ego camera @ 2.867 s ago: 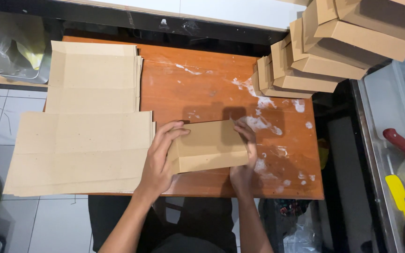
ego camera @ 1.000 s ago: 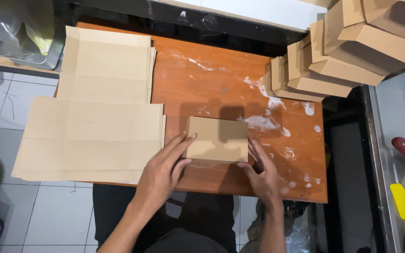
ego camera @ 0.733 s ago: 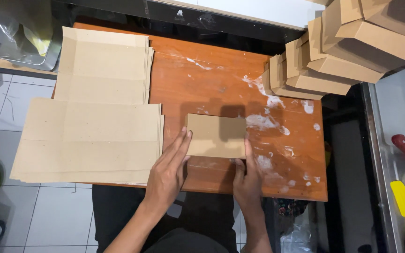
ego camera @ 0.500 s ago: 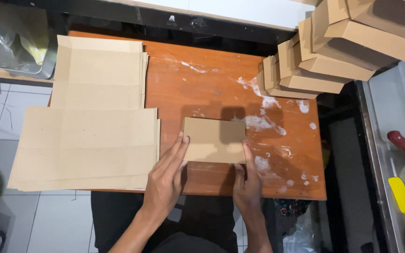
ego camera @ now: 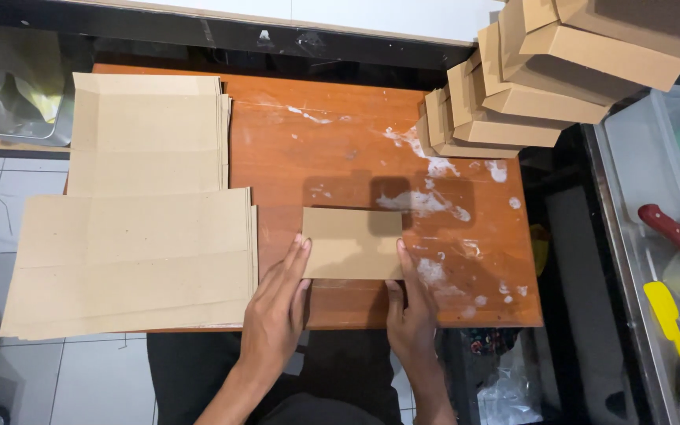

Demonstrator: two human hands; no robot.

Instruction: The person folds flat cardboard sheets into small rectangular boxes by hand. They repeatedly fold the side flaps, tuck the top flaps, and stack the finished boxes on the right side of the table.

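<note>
A small folded brown cardboard piece [ego camera: 352, 242] lies on the orange wooden table [ego camera: 340, 149] near its front edge. My left hand [ego camera: 277, 307] presses flat against its left side with straight fingers. My right hand [ego camera: 409, 311] presses against its right side, the forefinger along the edge. Both hands squeeze the piece between them.
Two stacks of flat cardboard sheets lie at the left: a near stack [ego camera: 131, 264] overhanging the table edge and a far stack [ego camera: 147, 134]. Several assembled cardboard boxes [ego camera: 529, 86] lean in a row at the back right. A yellow spatula [ego camera: 670, 323] and red-handled knife [ego camera: 668, 228] lie far right.
The cardboard piece was folded smaller and turned square to the table. My hands shifted from lying on it to pressing flat against its left and right sides.
</note>
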